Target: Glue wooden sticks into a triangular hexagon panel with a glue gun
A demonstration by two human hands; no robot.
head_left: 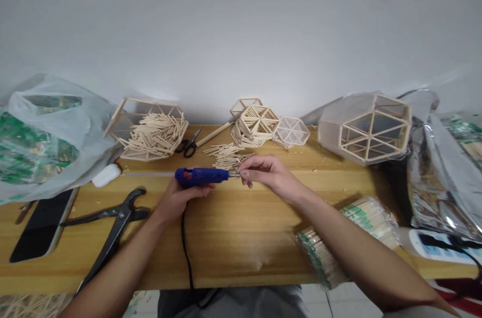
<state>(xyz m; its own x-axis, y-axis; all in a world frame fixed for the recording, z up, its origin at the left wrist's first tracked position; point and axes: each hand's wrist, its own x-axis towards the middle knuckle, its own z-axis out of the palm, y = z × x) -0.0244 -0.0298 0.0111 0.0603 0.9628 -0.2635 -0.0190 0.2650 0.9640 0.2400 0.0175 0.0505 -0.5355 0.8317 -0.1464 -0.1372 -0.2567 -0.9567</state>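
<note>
My left hand (188, 195) is wrapped round the handle of a blue hot glue gun (205, 176), held level over the middle of the table with its nozzle to the right. A clear glue stick (150, 174) sticks out of its back end. At the nozzle tip my right hand (263, 172) is pinched, thumb against fingers; whatever lies between them is too small to make out. Just behind that hand lies a loose pile of short wooden sticks (227, 155). A black cord (184, 243) runs down from the glue gun over the table's front edge.
Along the wall stand a hexagonal stick frame (124, 107) heaped with cut sticks, black scissors (190, 143), several hexagon panels (259, 122) and a covered hexagonal lantern-like frame (361, 130). Pliers (122, 215) and a phone (43, 225) lie left; packed sticks (369, 217) and a power strip (440, 245) right.
</note>
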